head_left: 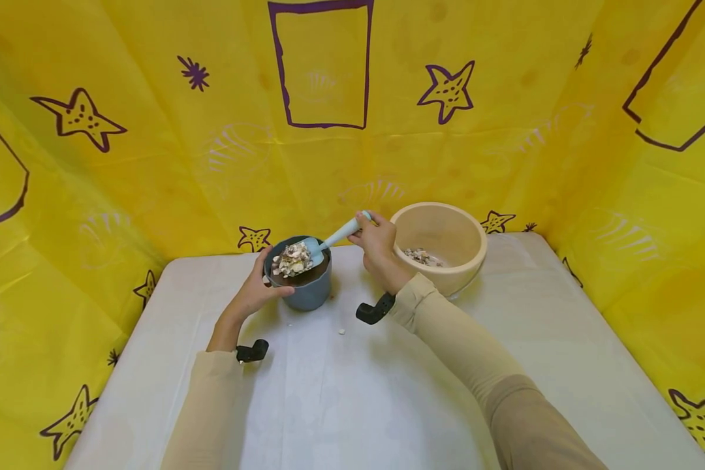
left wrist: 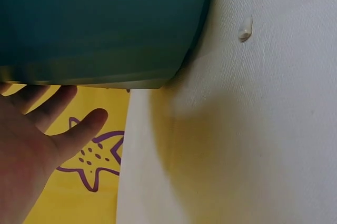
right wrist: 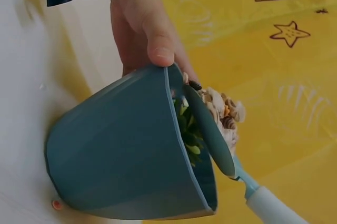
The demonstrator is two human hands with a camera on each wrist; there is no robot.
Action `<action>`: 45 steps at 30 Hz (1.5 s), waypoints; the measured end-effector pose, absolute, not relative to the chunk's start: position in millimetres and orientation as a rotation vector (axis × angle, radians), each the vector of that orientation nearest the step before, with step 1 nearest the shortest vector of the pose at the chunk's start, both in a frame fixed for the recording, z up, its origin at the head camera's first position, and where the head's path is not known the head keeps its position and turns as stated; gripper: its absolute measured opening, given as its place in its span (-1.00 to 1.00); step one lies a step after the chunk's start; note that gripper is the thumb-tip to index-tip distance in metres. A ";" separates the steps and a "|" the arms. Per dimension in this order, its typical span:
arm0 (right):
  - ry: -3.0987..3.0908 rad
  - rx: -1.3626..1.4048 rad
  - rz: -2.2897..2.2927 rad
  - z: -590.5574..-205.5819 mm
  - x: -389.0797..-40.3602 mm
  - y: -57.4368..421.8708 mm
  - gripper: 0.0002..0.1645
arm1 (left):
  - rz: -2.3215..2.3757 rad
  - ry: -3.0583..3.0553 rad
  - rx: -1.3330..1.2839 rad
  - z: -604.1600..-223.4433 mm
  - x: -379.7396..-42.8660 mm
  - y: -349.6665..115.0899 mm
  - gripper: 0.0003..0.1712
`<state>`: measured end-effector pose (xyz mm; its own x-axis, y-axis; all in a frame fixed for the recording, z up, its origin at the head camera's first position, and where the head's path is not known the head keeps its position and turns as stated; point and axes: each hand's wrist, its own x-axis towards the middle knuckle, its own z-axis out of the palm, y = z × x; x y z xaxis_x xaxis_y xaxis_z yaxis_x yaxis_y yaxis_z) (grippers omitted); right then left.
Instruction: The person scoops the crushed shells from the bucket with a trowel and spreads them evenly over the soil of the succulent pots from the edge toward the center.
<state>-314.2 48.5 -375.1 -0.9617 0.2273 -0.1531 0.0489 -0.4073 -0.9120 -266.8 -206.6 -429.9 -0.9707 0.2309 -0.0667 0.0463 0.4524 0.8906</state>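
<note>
A light-blue hand scoop [head_left: 316, 249], heaped with small shells [head_left: 294, 260], is held over the mouth of a blue-grey plant pot [head_left: 308, 294]. My right hand [head_left: 377, 245] grips its pale handle near the end. My left hand [head_left: 255, 287] holds the pot's left side, with the thumb at the near rim and the fingers reaching round the far side. In the right wrist view, green leaves [right wrist: 189, 134] show inside the pot, and the scoop's underside is close to the rim. The left wrist view shows the pot wall [left wrist: 105, 29] beside the spread left fingers.
A large cream bowl [head_left: 467, 277] stands to the right of the pot, with some shells [head_left: 422, 256] on its bottom. A small white shell [head_left: 342, 331] lies loose on the white tabletop [head_left: 352, 405]. Yellow patterned cloth [head_left: 329, 170] walls the table's back and sides.
</note>
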 end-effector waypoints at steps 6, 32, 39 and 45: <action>-1.634 -0.403 2.525 -377.4 -315.1 48.6 -0.49 | 1.525 2.537 0.213 -424.5 -260.0 -202.7 0.29; -1.746 -0.223 2.375 -374.6 -313.1 42.6 -0.53 | 1.560 2.572 0.197 -463.7 -280.1 -214.5 0.36; -1.772 -0.246 2.374 -373.5 -317.7 42.4 -0.50 | 1.553 2.569 0.190 -464.0 -281.7 -216.1 0.35; -1.761 -0.245 2.387 -369.5 -321.9 43.5 -0.47 | 1.567 2.531 0.203 -448.1 -273.7 -210.2 0.35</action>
<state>-321.9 43.5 -369.5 -0.9730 0.2284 -0.0336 -0.0353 -0.2910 -0.9561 -273.7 -210.2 -448.1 -0.9783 0.1976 -0.0624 0.0322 0.4426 0.8961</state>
